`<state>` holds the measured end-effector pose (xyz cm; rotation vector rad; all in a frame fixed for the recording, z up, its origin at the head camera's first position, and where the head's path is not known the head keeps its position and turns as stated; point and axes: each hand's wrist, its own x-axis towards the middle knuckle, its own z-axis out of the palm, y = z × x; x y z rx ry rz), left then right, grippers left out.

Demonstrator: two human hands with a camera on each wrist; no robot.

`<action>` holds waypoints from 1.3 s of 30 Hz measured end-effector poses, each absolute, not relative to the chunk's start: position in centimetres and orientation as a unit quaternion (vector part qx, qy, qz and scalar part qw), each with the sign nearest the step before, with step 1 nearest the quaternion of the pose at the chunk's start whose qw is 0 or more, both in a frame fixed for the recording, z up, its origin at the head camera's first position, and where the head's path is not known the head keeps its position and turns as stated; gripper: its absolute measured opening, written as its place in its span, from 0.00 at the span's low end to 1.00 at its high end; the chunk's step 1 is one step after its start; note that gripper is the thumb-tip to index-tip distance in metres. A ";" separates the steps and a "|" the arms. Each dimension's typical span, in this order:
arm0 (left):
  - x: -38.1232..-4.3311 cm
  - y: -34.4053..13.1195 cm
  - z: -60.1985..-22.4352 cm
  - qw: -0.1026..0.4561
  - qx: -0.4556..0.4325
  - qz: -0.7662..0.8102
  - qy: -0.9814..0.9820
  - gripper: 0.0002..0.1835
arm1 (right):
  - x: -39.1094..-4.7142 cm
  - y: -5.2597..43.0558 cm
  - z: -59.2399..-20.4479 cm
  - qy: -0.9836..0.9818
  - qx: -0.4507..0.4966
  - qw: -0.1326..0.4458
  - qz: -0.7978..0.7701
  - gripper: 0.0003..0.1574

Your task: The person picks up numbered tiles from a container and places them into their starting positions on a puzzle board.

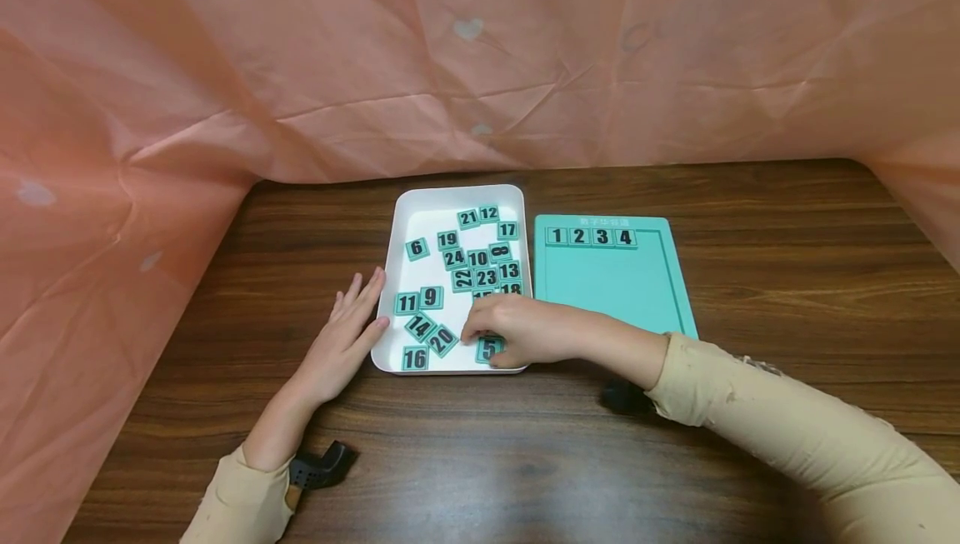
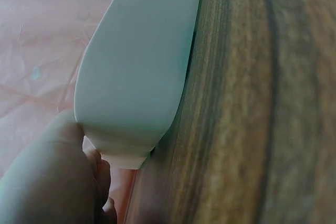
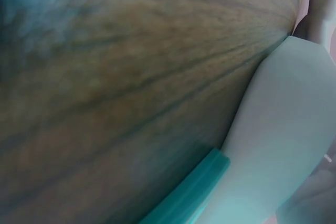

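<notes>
Cream cloth sleeves (image 1: 810,436) cover both arms over the brown wood table (image 1: 465,461); the left hand (image 1: 345,344) has straight fingers, a bit apart, touching the side of a shallow white tray (image 1: 431,215); the right hand (image 1: 521,327) bends over a square teal tile marked 5 (image 1: 489,350), near the tray's front right corner; I cannot tell if its fingers pinch it; more teal number tiles (image 1: 486,278) lie left of it and behind; just right of the tray is a flat teal board (image 1: 607,281), with tiles 1, 2, 3, 4 (image 1: 580,237) in a row near its far edge; pink cloth (image 1: 480,69) hangs at the back.
</notes>
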<state>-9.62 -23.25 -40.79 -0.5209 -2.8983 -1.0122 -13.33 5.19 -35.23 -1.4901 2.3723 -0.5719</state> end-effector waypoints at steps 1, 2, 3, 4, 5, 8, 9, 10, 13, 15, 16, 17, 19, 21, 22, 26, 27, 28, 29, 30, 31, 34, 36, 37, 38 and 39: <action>-9.6 -23.2 -40.8 0.014 -0.167 -0.325 -0.931 0.31 | -13.3 5.2 -35.2 0.823 -0.515 0.139 -0.197 0.18; -9.6 -23.2 -40.8 0.014 -0.167 -0.325 -0.931 0.31 | -13.3 5.2 -35.3 0.823 -0.515 0.136 -0.196 0.18; -9.6 -23.2 -40.8 0.014 -0.167 -0.324 -0.931 0.31 | -13.3 5.2 -35.3 0.824 -0.515 0.134 -0.194 0.18; -9.6 -23.2 -40.8 0.014 -0.167 -0.324 -0.931 0.31 | -13.3 5.2 -35.3 0.826 -0.513 0.134 -0.191 0.18; -9.6 -23.2 -40.8 0.014 -0.167 -0.324 -0.931 0.31 | -13.3 5.2 -35.3 0.826 -0.513 0.133 -0.190 0.17; -9.6 -23.2 -40.8 0.013 -0.166 -0.324 -0.931 0.31 | -13.3 5.1 -35.4 0.827 -0.512 0.140 -0.185 0.19; -9.6 -23.2 -40.8 0.013 -0.165 -0.324 -0.931 0.31 | -13.3 5.0 -35.4 0.827 -0.513 0.142 -0.183 0.19; -9.6 -23.2 -40.8 0.013 -0.165 -0.324 -0.932 0.31 | -13.3 5.0 -35.4 0.826 -0.513 0.144 -0.182 0.20; -9.6 -23.2 -40.8 0.013 -0.165 -0.323 -0.932 0.31 | -13.3 4.9 -35.4 0.826 -0.515 0.144 -0.178 0.21; -9.6 -23.1 -40.8 0.014 -0.166 -0.323 -0.932 0.31 | -13.3 4.9 -35.5 0.829 -0.511 0.141 -0.178 0.22; -9.6 -23.1 -40.8 0.015 -0.167 -0.323 -0.931 0.31 | -13.3 4.9 -35.5 0.831 -0.508 0.139 -0.179 0.22; -9.6 -23.1 -40.8 0.015 -0.167 -0.323 -0.931 0.31 | -13.3 4.9 -35.5 0.832 -0.506 0.137 -0.181 0.23; -9.6 -23.1 -40.8 0.015 -0.168 -0.323 -0.931 0.31 | -13.3 4.9 -35.6 0.832 -0.505 0.132 -0.187 0.23; -9.6 -23.1 -40.7 0.016 -0.168 -0.323 -0.931 0.31 | -13.3 4.9 -35.6 0.831 -0.507 0.124 -0.193 0.23; -9.5 -23.1 -40.7 0.016 -0.169 -0.323 -0.931 0.31 | -13.3 4.9 -35.6 0.830 -0.508 0.121 -0.196 0.23; -9.5 -23.1 -40.6 0.016 -0.168 -0.322 -0.932 0.31 | -13.2 4.7 -35.6 0.835 -0.502 0.117 -0.193 0.24; -9.5 -23.1 -40.6 0.017 -0.168 -0.321 -0.932 0.31 | -13.2 4.7 -35.6 0.837 -0.499 0.119 -0.191 0.24; -9.5 -23.1 -40.6 0.016 -0.169 -0.321 -0.932 0.31 | -13.2 4.6 -35.6 0.839 -0.495 0.122 -0.188 0.23; -9.5 -23.1 -40.6 0.017 -0.168 -0.320 -0.932 0.31 | -13.1 4.5 -35.6 0.842 -0.492 0.125 -0.185 0.22; -9.5 -23.1 -40.7 0.018 -0.168 -0.321 -0.932 0.31 | -13.1 4.5 -35.5 0.844 -0.489 0.128 -0.181 0.22; -9.6 -23.1 -40.7 0.018 -0.168 -0.321 -0.932 0.31 | -13.1 4.4 -35.5 0.844 -0.488 0.130 -0.177 0.22; -9.6 -23.2 -40.7 0.018 -0.170 -0.321 -0.932 0.31 | -13.1 4.3 -35.5 0.845 -0.487 0.137 -0.171 0.21; -9.6 -23.2 -40.7 0.018 -0.169 -0.322 -0.931 0.31 | -13.1 4.3 -35.5 0.844 -0.490 0.137 -0.171 0.20; -9.6 -23.2 -40.7 0.018 -0.169 -0.323 -0.931 0.31 | -13.0 4.3 -35.5 0.843 -0.491 0.135 -0.172 0.20; -9.6 -23.2 -40.7 0.017 -0.170 -0.322 -0.931 0.31 | -13.0 4.3 -35.5 0.842 -0.493 0.132 -0.175 0.20; -9.6 -23.1 -40.7 0.017 -0.168 -0.323 -0.931 0.31 | -13.0 4.4 -35.5 0.841 -0.495 0.127 -0.178 0.20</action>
